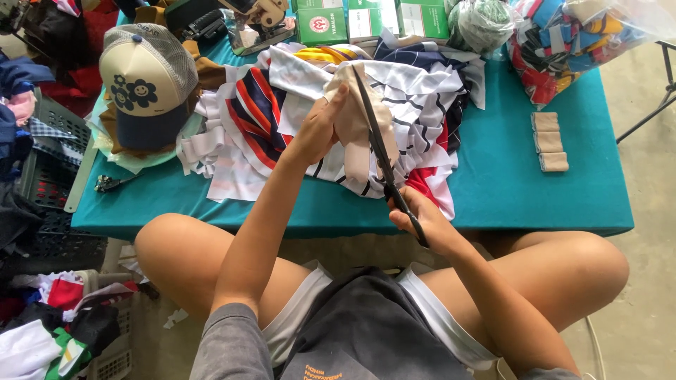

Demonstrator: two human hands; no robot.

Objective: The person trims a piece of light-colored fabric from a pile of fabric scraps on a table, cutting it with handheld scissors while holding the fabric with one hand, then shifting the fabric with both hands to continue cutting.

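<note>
My left hand (315, 130) pinches a beige strip of fabric (355, 123) and holds it up over a heap of striped cloth (282, 105) on the teal table (507, 190). Black scissors (380, 151) are gripped in my right hand (426, 225), their long blades pointing up along the beige strip and touching it. The scissor handles sit near the table's front edge.
A cap (144, 81) rests on folded cloth at the table's left. Three small beige rolls (551, 142) lie on the right. Green boxes (370, 21) and a clear bag of coloured fabric (570, 39) line the back. Baskets (49, 176) and cloth scraps (49, 331) are on the left floor.
</note>
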